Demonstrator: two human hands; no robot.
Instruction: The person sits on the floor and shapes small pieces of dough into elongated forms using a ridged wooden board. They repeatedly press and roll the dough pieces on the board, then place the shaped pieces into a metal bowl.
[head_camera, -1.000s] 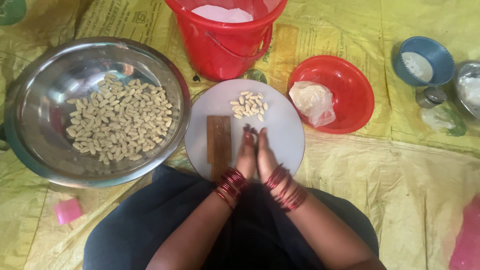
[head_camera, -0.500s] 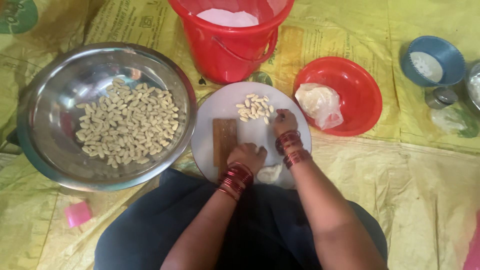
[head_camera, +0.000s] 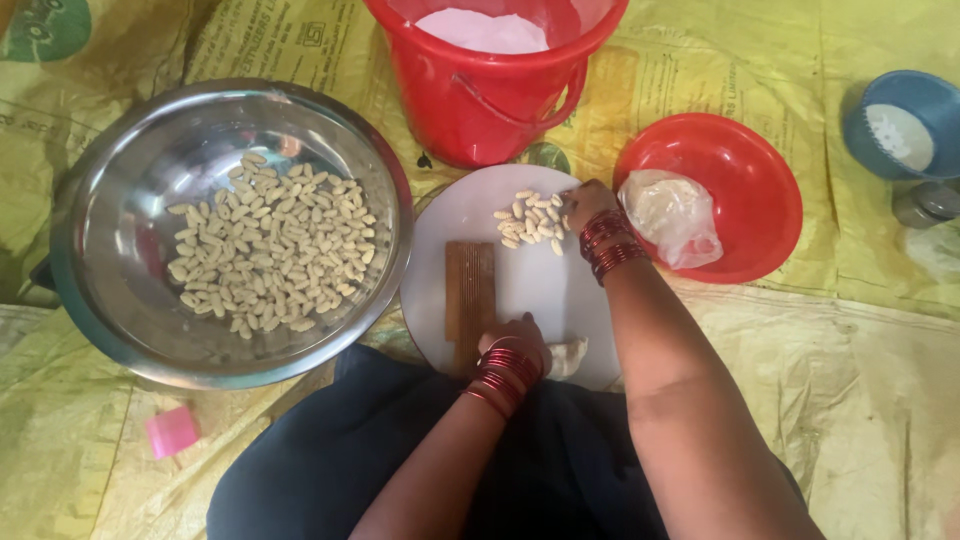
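Note:
A round white board (head_camera: 520, 280) lies in front of me. On it are a brown ribbed wooden strip (head_camera: 469, 295), a small heap of shaped dough pieces (head_camera: 530, 220) at the far side and a lump of dough (head_camera: 568, 356) at the near edge. My left hand (head_camera: 515, 340) rests at the near end of the ribbed strip, next to the dough lump, fingers curled. My right hand (head_camera: 585, 203) reaches to the far side and touches the heap of shaped pieces. Red bangles are on both wrists.
A large steel bowl (head_camera: 110, 290) with many shaped dough pieces sits at the left. A red bucket (head_camera: 480, 90) of white flour stands behind the board. A red bowl (head_camera: 750, 170) at the right holds wrapped dough (head_camera: 675, 215). A blue cup (head_camera: 900, 120) is far right, a pink block (head_camera: 172, 430) near left.
Both hands were together at the board's near edge. My right hand has moved away to the heap of pieces at the far side; my left hand stays near the strip.

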